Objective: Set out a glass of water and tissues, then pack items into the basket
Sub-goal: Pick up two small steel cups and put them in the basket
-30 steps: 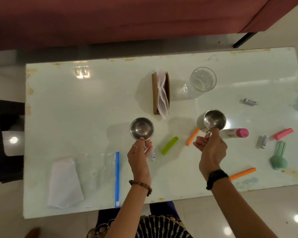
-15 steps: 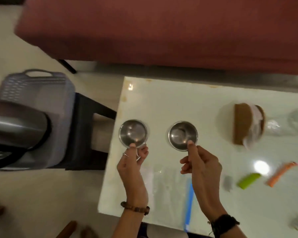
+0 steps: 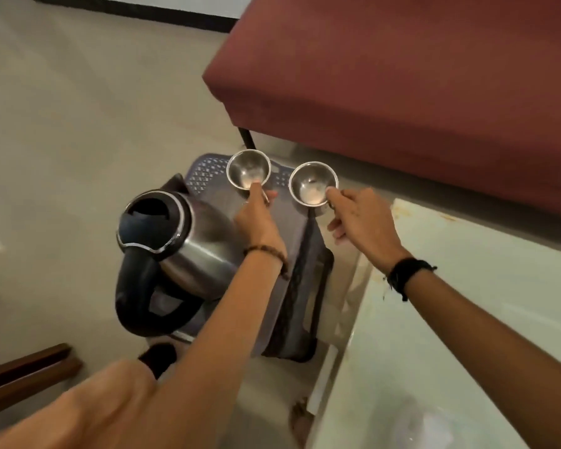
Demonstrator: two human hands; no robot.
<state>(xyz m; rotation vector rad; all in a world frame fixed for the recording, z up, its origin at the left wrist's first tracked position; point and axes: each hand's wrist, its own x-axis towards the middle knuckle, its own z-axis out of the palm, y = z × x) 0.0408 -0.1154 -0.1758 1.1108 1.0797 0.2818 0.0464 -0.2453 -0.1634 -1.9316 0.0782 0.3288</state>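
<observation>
While arms stretch forward over the basket [image 3: 204, 171], hands each pinching a steel cup: left hand [image 3: 256, 218], right hand [image 3: 358, 218].

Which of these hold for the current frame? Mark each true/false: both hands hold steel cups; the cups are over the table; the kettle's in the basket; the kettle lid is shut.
1. Left hand and right hand each hold a steel cup, left cup and right cup: true.
2. Cups are over the table: false, they are over the basket beside it.
3. Kettle sits in the basket: true.
4. Kettle lid is shut: false, it is open.
</observation>
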